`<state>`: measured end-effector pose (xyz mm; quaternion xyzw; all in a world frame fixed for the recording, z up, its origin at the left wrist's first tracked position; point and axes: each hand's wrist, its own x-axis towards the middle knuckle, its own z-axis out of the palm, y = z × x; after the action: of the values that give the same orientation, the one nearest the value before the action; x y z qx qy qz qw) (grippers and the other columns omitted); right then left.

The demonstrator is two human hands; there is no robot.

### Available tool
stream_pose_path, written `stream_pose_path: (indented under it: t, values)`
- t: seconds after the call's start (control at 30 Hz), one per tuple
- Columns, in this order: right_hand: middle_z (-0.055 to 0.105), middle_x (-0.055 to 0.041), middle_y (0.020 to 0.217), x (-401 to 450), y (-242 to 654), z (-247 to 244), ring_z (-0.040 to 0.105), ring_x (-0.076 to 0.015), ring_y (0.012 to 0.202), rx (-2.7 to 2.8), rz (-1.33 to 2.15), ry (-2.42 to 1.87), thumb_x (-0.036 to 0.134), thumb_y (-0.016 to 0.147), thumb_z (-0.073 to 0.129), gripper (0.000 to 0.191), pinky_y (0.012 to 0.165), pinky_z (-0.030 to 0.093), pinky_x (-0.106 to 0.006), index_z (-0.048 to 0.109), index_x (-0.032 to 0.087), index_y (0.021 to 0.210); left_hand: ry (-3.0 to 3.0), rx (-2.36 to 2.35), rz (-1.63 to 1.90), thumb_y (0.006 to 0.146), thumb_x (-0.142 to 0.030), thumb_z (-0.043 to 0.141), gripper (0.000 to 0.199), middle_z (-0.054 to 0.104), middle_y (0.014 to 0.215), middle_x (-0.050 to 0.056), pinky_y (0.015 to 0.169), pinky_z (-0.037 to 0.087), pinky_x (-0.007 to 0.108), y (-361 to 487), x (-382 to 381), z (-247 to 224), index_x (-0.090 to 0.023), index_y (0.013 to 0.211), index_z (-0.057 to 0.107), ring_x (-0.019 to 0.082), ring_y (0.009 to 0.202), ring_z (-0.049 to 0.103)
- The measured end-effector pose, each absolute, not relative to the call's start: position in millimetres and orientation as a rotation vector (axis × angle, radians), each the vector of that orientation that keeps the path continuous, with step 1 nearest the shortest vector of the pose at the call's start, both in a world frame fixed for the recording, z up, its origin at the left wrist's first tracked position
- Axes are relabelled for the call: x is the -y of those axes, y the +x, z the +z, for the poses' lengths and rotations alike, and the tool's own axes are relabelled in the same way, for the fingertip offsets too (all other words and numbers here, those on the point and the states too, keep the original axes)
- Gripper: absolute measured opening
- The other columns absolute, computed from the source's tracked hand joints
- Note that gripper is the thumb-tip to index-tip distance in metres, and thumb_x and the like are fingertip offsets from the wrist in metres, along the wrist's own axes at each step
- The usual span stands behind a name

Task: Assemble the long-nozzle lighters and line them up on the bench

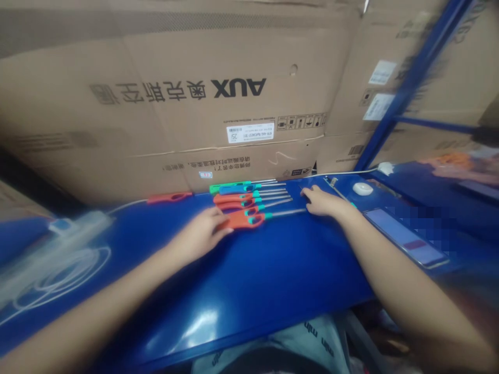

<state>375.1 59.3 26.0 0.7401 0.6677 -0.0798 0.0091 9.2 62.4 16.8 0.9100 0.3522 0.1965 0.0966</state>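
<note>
Between my two hands lies an orange long-necked gas lighter (241,220) with a green trigger and a metal tube. My left hand (208,228) is closed around its handle end, fingers on top. At the far end of the tube, my right hand (322,201) has its fingers curled at the tip; blur hides the exact contact. Just behind, several similar lighters lie side by side with their tubes to the right: orange lighters (228,198), a blue lighter (232,189) and a green lighter (222,186).
A large cardboard box (156,124) stands behind the blue tabletop (273,270). Left are a red-orange object (166,198), a power strip (86,228) and a coiled white cable (74,270). Right are a phone (405,237), a white rounded object (363,189) and a blue post (413,78).
</note>
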Motion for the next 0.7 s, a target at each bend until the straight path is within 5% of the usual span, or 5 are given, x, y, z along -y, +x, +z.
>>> stream_pose_path:
  t: [0.3,0.47,0.57,0.7]
  values:
    - [0.054,-0.0207,0.134,-54.5,373.7,28.3,0.065,-0.0342,0.107,-2.09,-0.245,2.242,0.02,0.085,0.055,0.053,0.085,0.052,-0.043,0.057,0.018,0.137,2.747,-1.179,0.644,0.097,-0.048,0.047,0.04,0.067,0.101,0.013,0.091,0.054,0.046,5.5,-91.5,-1.2,-0.017,0.106,0.071,0.03,0.099,0.063]
    - [0.048,-0.0257,0.142,-55.6,357.4,17.7,0.049,-0.0414,0.127,-2.199,-0.014,2.316,0.026,0.09,0.055,0.049,0.095,0.048,-0.054,0.055,0.013,0.137,2.749,-1.204,0.665,0.096,-0.046,0.051,0.037,0.066,0.108,0.015,0.096,0.052,0.048,10.8,-97.4,-4.2,-0.016,0.106,0.069,0.033,0.107,0.062]
    - [0.037,-0.0213,0.154,-54.5,340.9,14.0,0.039,-0.0377,0.136,-2.44,0.122,2.218,0.031,0.095,0.054,0.054,0.105,0.043,-0.053,0.046,0.016,0.147,2.773,-1.208,0.708,0.095,-0.045,0.054,0.04,0.064,0.12,0.016,0.1,0.05,0.05,13.4,-97.1,-4.8,-0.017,0.121,0.065,0.034,0.114,0.06]
    - [0.042,-0.0127,0.155,-52.5,321.7,9.7,0.037,-0.0327,0.138,-2.743,0.2,1.952,0.033,0.097,0.056,0.045,0.11,0.038,-0.049,0.055,0.023,0.141,2.901,-1.11,0.723,0.097,-0.041,0.055,0.037,0.065,0.125,0.014,0.103,0.049,0.05,16.1,-95.6,-5.3,-0.02,0.126,0.064,0.033,0.117,0.059]
